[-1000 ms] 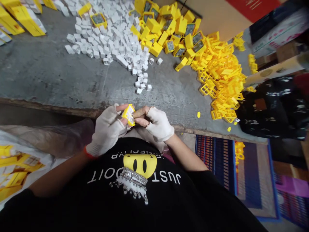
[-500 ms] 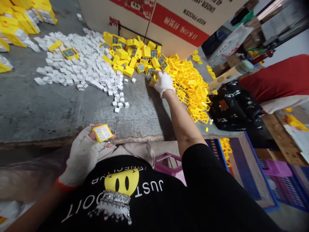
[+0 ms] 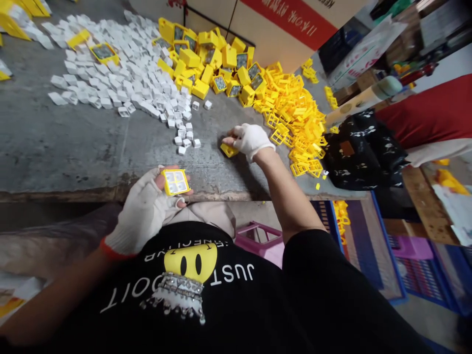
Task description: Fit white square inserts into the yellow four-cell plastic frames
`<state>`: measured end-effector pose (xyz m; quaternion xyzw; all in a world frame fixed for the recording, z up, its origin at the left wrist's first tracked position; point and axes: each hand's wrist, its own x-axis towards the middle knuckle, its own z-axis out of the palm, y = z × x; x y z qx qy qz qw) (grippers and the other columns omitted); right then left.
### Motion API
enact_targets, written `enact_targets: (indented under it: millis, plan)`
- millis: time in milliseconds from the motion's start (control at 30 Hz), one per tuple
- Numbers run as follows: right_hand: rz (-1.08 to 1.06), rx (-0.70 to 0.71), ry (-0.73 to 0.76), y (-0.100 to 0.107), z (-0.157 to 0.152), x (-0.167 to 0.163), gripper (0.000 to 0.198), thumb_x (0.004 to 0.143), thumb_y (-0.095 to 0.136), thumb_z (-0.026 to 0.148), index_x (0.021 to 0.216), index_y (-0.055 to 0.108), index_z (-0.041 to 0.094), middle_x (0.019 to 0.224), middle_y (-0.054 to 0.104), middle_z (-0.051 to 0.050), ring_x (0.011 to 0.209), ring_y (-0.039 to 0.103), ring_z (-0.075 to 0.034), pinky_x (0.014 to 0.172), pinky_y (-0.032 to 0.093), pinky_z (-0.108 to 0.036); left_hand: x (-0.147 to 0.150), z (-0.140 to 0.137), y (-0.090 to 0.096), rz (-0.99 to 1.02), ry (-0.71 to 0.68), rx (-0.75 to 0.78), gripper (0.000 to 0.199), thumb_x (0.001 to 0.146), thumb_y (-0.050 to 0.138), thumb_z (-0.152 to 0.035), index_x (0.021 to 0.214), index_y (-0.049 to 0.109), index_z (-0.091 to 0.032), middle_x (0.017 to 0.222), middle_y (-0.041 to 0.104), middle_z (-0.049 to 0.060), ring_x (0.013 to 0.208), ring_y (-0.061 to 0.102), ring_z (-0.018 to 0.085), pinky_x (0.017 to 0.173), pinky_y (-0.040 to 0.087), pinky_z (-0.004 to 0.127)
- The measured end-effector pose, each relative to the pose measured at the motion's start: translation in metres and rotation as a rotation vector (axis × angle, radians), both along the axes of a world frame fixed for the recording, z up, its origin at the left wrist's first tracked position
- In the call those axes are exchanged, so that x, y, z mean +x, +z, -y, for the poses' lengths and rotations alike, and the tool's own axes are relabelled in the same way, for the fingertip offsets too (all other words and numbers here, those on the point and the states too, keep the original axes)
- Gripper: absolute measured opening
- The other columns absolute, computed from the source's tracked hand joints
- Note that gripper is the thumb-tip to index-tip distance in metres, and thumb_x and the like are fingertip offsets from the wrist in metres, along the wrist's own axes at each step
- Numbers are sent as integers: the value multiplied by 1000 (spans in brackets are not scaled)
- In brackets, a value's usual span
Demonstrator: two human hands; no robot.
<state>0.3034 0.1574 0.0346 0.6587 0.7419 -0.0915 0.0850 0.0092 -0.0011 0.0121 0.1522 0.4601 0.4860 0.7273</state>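
Observation:
My left hand (image 3: 147, 199), in a white fingerless knit glove, holds a yellow frame (image 3: 176, 182) with white key caps set in its windows, just over the table's front edge. Out over the table, my right hand (image 3: 250, 139), gloved the same way, has its fingers closed on a yellow plastic housing (image 3: 229, 150) low over the surface. The hand hides part of that piece. Beyond it lies a heap of yellow housings (image 3: 216, 61), some showing grey insides. Loose white key caps (image 3: 121, 73) spread to the left, and open yellow frames (image 3: 295, 113) are piled at right.
A printed carton (image 3: 269, 29) stands behind the heaps on the grey table (image 3: 92, 152). At the right are a black patterned bag (image 3: 363, 147), a tumbler (image 3: 363, 101) and a person's red clothing (image 3: 435, 110). Blue crates (image 3: 383, 250) and a pink stool (image 3: 260, 238) are below.
My right hand has drawn back from the heap toward me, bringing a yellow housing along. The left hand has risen slightly to the right with its frame, and the view has shifted.

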Motion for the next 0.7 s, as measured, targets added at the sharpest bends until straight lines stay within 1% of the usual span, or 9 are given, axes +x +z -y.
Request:
enact_targets:
  millis: [67,133,233,267,333,400,467,567,700]
  plan:
    - [-46,37,109,-3,7,12,65,110,90,43,170,80,22,162,85,-22,146,82,-43,122,65,-54,1,-1,4,-4,21,-30,33,100,97,-37,125,79,-24,111,92,7,87,84,25,70,64,30]
    - [-78,-3,238,-8,13,24,89,100,98,34,183,67,24,177,75,-24,158,75,-47,129,62,-61,2,-3,8,-14,41,-69,26,105,90,-37,124,79,-23,108,91,8,84,82,24,67,61,29]
    - [-111,-47,318,-16,23,32,86,96,98,28,178,73,26,179,74,-21,160,73,-47,132,61,-62,4,-3,12,-13,38,-72,22,107,87,-37,121,80,-23,109,90,8,85,79,23,66,58,28]
    - [-154,-13,318,-19,28,29,80,97,99,33,173,77,25,173,78,-21,156,76,-47,131,61,-61,5,-3,13,-5,27,-57,22,106,89,-38,120,81,-23,110,90,8,86,79,23,67,58,28]
    - [-330,86,317,-23,41,17,79,98,102,56,167,81,23,155,86,-19,141,82,-45,124,65,-58,7,-2,12,14,6,-29,26,104,92,-39,122,82,-23,112,89,7,90,79,23,69,59,28]
    - [-560,156,358,-21,58,-1,92,98,95,86,164,82,23,142,88,-16,128,84,-40,115,69,-54,8,-1,8,30,4,-5,29,105,93,-38,127,83,-23,113,89,7,91,80,23,69,59,29]
    - [-727,177,435,-15,76,-21,101,98,80,105,160,83,25,137,88,-13,122,84,-35,113,70,-51,9,-1,4,51,5,37,29,108,89,-36,133,82,-24,118,90,7,92,82,23,68,59,28]
    - [-788,206,523,-4,94,-44,101,103,66,109,158,83,27,137,86,-12,123,84,-32,116,71,-50,9,0,-2,102,-16,122,27,112,85,-35,136,82,-23,132,91,8,98,84,22,68,60,27]
    - [-729,271,585,-6,100,-56,97,108,67,103,168,75,27,140,82,-11,129,82,-32,116,72,-51,9,2,-5,151,-38,161,32,110,93,-38,136,83,-22,140,91,11,94,82,19,69,63,26]
